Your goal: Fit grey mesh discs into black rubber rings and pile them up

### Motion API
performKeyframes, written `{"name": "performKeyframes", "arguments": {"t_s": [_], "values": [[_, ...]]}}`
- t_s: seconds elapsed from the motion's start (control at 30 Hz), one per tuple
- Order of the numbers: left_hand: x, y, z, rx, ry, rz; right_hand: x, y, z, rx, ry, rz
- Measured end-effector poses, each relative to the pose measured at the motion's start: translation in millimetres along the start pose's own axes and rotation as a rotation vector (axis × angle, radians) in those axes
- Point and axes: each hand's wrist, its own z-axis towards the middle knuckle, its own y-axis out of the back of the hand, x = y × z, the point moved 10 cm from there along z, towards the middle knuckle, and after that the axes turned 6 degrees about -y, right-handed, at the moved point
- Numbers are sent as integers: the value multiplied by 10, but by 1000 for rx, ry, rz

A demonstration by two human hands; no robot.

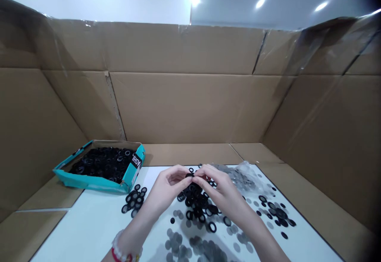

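Note:
Above a pile of black rings (198, 202), my left hand (172, 184) and my right hand (216, 180) meet at the fingertips. Both pinch one small black ring (189, 175), which the fingers partly cover. Loose grey translucent discs (210, 250) lie on the white board in front of the pile. A smaller cluster of black-rimmed rings with pale centres (135, 200) is to the left of my left forearm. Beyond my right forearm are scattered black discs (281, 214).
A teal box (92, 183) full of black rings stands at the back left. Behind my right hand lies a clear plastic bag (242, 176) with grey discs in it. Cardboard walls (184, 107) enclose the white board (89, 226) at the back and sides.

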Motion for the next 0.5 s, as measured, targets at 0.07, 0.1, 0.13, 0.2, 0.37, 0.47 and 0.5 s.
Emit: {"name": "performKeyframes", "arguments": {"t_s": [0.07,0.1,0.13,0.2,0.37,0.47,0.5], "values": [[-42,30,-7,-26,-36,50,-29,-36,-6,34,-15,7],[-77,50,-14,-48,-60,97,-31,-43,-15,37,-20,6],[-121,69,-22,-71,-88,158,-26,-41,-27,32,-26,1],[-233,94,-42,-108,-159,292,-12,-26,-50,7,-40,-14],[-327,129,-48,-110,-202,387,0,-33,-53,-9,-49,-20],[-202,63,-18,3,-107,297,-20,-52,-28,14,-45,-23],[-168,41,-12,28,-85,259,-23,-67,-24,35,-45,-27]]}}
